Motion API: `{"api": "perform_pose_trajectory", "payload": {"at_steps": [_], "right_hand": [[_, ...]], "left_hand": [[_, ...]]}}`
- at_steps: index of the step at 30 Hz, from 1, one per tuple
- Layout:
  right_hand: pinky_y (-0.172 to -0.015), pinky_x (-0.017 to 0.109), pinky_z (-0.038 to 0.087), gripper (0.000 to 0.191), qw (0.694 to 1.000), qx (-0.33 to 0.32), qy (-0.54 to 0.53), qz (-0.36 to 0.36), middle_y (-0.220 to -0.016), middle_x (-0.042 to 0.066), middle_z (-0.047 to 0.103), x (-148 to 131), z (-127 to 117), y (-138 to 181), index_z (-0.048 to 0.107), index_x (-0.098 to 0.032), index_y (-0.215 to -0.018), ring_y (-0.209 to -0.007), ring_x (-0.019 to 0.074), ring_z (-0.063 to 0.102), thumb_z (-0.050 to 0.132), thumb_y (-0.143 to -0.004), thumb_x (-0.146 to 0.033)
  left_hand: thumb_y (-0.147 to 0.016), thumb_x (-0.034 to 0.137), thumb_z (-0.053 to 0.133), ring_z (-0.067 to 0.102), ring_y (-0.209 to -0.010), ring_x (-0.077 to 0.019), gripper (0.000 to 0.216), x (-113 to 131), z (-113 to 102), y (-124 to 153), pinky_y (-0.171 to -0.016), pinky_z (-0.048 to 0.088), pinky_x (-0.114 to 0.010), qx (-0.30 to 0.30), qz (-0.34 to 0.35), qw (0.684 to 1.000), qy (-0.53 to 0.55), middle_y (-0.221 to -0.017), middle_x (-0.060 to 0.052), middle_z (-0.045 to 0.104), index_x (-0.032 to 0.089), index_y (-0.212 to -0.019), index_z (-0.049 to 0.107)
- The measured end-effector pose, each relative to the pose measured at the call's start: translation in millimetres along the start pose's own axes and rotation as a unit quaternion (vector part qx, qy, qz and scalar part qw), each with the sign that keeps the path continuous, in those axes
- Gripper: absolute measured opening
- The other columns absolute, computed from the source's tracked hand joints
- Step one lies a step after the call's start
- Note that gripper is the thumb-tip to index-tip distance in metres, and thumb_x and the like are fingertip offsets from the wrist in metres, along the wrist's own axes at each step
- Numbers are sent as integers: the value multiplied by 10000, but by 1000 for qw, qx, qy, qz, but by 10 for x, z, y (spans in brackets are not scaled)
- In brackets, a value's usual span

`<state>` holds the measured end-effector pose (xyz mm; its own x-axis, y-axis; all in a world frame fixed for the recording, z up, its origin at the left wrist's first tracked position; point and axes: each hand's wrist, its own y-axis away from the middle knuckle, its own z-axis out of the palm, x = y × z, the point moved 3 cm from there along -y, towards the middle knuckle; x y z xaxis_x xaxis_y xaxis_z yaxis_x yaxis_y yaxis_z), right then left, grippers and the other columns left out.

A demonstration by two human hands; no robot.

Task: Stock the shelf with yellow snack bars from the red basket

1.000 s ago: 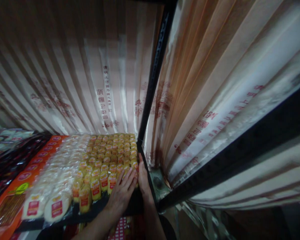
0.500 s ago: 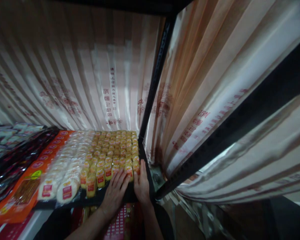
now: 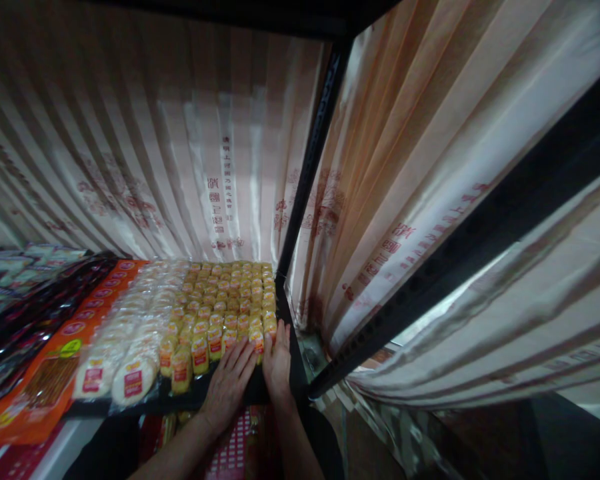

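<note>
Rows of small yellow wrapped snack packs point(image 3: 223, 300) with red labels stand on a black shelf point(image 3: 195, 397). My left hand point(image 3: 229, 377) lies with extended fingers against the front of these packs, near their right end. Beside it, my right hand point(image 3: 277, 363) has its fingers stretched out along the right front corner of the rows. Its fingertips touch or nearly touch the end packs. Neither hand grips a pack that I can see; what lies under the fingers is hidden.
Round white wrapped crackers point(image 3: 135, 380) stand left of the yellow packs, then an orange snack bag point(image 3: 50, 380) and dark packets point(image 3: 35, 313). A black shelf post point(image 3: 307, 173) rises at the corner. Printed curtains point(image 3: 220, 120) hang behind. Below is a red basket point(image 3: 230, 447).
My right hand has shifted slightly left, closer to my left hand and the end of the rows. My left hand stays almost in place. The packs look nearly unchanged.
</note>
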<state>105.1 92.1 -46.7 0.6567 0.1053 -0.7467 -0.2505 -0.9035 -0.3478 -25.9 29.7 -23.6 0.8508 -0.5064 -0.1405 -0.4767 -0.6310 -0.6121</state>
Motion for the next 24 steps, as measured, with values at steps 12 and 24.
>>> {"api": "perform_pose_trajectory", "payload": {"at_steps": [12,24], "right_hand": [[-1068,444,274,655,999,2,-28,24,-1403,216,361,-41,-5,18,356,-19,-1352,-1341,270,268,218,-905,-477],[-1103,437,189,685,996,-32,-66,44,-1442,181,305,-81,-16,6,313,-33,-1377,-1363,239,212,177,-888,-493]], "left_hand": [[-888,163,383,435,-1216,-183,388,46,-28,145,-1026,350,-353,-34,-4,999,36,-1261,-28,563,220,-1250,512],[-920,187,320,352,-1302,-175,369,106,131,12,-1057,328,-381,-7,-10,1000,14,-1333,-54,505,140,-1233,510]]}}
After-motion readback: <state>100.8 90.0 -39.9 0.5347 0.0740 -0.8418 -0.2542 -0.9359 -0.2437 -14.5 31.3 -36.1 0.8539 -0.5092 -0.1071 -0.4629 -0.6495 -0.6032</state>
